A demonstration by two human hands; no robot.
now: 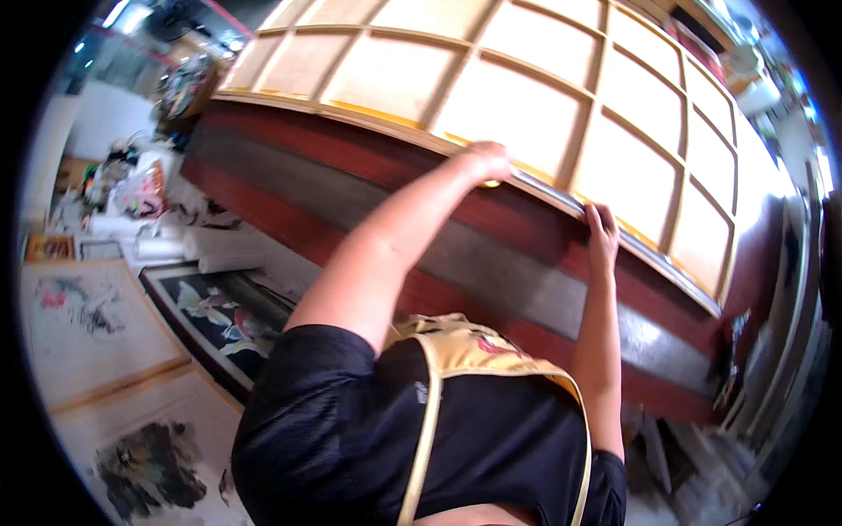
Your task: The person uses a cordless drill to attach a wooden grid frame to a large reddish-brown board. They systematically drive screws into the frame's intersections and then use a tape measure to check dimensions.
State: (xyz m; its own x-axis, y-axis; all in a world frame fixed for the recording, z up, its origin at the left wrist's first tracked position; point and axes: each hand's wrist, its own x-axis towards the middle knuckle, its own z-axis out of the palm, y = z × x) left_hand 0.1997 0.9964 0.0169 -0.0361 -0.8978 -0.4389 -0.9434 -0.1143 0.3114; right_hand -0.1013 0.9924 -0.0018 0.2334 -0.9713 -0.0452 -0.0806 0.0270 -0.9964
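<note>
A large pale wooden lattice frame (517, 105), backed with light board, lies on the dark red table. Along its near edge runs a thin silver-grey strip (653, 254), reaching nearly to the right corner; it looks like a tape measure's blade. My left hand (485, 164) is closed at the strip's left end, with a bit of yellow showing beneath the fingers, apparently the tape measure's case. Farther right, my right hand (602, 224) pinches the strip against the frame's edge, thumb and fingers close together. Part of each hand's grip is hidden.
The dark red table (517, 223) has a grey band along its side. Framed ink paintings (140, 465) and a dark-framed picture (224, 316) lie at lower left, near white paper rolls (228, 245). Grey boards (693, 456) lean at lower right.
</note>
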